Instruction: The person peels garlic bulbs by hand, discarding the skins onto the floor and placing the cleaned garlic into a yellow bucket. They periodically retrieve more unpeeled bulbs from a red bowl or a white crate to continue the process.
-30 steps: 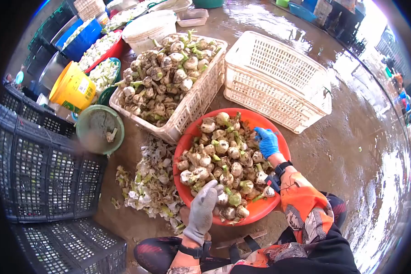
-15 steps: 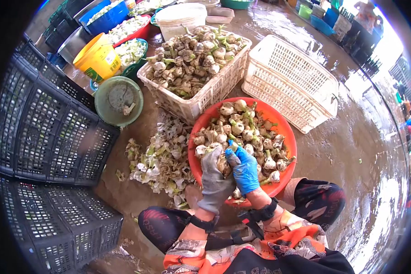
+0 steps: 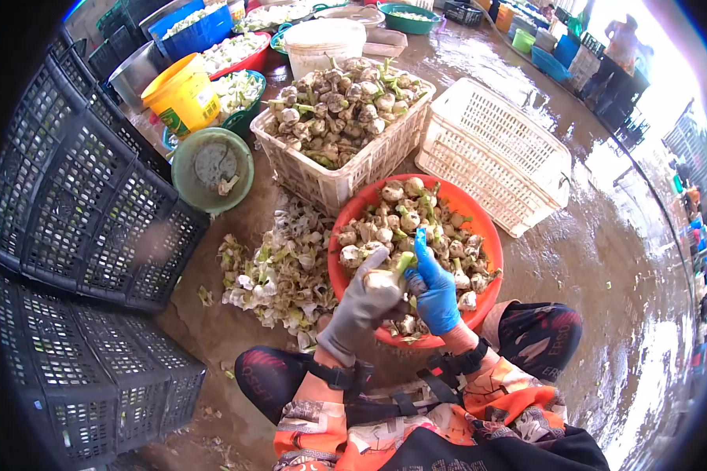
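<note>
My left hand (image 3: pixel 352 314), in a grey glove, is wrapped round a garlic bulb (image 3: pixel 381 287), paler than those in the basin, with a short green stem on its right side. My right hand (image 3: pixel 436 298), in a blue glove, is close beside that stem. Its fingers are curled and one blue tip points up; what they pinch is hidden. Both hands are over the near part of a red basin (image 3: pixel 496 271) of dirty garlic bulbs (image 3: pixel 408 220) with cut stems. A heap of garlic skins (image 3: pixel 279 275) lies on the floor left of the basin.
A crate (image 3: pixel 314 184) piled with garlic stands behind the basin, a white crate (image 3: pixel 495 149) at its right. Black crates (image 3: pixel 94 204) are stacked on the left. A green bucket (image 3: pixel 212 169), a yellow bucket (image 3: pixel 182 98) and a white bucket (image 3: pixel 322 47) stand behind. The floor (image 3: pixel 581 267) is wet.
My hands have moved slightly apart, the left tilting outward so that a pale bulb now shows in it. My right hand has shifted a little right and down. The view has moved slightly.
</note>
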Tool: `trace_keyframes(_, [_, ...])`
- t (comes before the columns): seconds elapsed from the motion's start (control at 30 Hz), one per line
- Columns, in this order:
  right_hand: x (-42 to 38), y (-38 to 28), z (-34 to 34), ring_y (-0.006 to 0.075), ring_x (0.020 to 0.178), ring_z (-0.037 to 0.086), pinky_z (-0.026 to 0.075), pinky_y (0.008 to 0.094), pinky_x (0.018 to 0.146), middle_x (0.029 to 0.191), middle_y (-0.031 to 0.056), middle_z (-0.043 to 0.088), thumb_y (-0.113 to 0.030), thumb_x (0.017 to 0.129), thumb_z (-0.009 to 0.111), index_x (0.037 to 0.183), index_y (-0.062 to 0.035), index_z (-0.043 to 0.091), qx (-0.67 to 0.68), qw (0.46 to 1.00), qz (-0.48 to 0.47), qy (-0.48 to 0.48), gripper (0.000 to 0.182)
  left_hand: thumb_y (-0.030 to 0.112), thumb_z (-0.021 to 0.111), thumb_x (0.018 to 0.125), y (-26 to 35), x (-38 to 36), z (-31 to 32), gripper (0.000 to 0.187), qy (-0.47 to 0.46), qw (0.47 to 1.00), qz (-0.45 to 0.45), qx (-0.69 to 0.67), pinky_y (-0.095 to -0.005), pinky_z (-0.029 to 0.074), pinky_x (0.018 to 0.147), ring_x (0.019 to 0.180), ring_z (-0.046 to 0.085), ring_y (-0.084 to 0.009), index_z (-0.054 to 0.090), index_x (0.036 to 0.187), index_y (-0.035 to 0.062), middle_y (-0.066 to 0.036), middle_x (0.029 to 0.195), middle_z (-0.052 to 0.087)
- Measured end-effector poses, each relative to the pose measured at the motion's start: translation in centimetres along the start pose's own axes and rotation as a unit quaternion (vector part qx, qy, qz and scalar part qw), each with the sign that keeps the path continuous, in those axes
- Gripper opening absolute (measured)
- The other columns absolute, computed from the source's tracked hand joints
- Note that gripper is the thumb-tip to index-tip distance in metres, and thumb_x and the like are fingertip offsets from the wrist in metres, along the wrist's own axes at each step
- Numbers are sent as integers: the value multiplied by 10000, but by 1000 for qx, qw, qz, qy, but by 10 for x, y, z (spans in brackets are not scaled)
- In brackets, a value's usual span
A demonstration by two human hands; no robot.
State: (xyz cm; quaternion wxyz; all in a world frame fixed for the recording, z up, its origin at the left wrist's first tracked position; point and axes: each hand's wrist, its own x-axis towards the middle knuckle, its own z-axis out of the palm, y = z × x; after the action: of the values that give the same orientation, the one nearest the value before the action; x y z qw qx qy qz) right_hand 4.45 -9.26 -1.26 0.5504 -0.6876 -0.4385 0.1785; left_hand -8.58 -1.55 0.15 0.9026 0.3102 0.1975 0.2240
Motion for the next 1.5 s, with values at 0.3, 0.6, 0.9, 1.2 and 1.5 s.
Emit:
trace_keyframes(0.3, [12,8,21,44,847,578,472,202,751,998,11,679,10,912,529,1223,-13,607,176,976,124,21,321,546,403,941,0,11,-19,587,230,970,-67,31,-234,488,528,698,620,-141,505,1260,63,-84,974,632])
trace_keyframes(0.6, [29,3,64,159,779,612,518,293,633,993,69,653,-79,891,487,1249,6,540,527,800,283,-36,371,298,485,986,7,14,-51,284,133,961,143,-196,-324,539,818,947,627,-184,585,1103,60,-62,995,640])
trace_keyframes(0.9, [147,32,119,177,839,586,533,362,756,1008,64,621,-262,934,535,1131,-43,594,422,889,173,51,300,208,520,966,35,3,-63,231,125,875,279,-377,-430,520,911,1096,599,-254,605,1155,106,-89,1214,607])
trace_keyframes(1.2, [76,-10,92,113,869,619,497,248,807,955,54,688,-16,831,678,1025,32,670,286,909,220,-210,200,79,478,960,22,12,-69,327,296,821,369,320,-338,515,884,1076,608,-243,499,1273,-15,-98,1108,633])
trace_keyframes(1.5, [103,25,63,256,944,626,535,358,872,1038,128,632,-104,904,593,1022,20,581,742,646,173,-50,171,259,451,923,34,-2,-74,397,169,914,191,-317,-455,577,744,945,657,-361,541,1248,51,-181,1099,641])
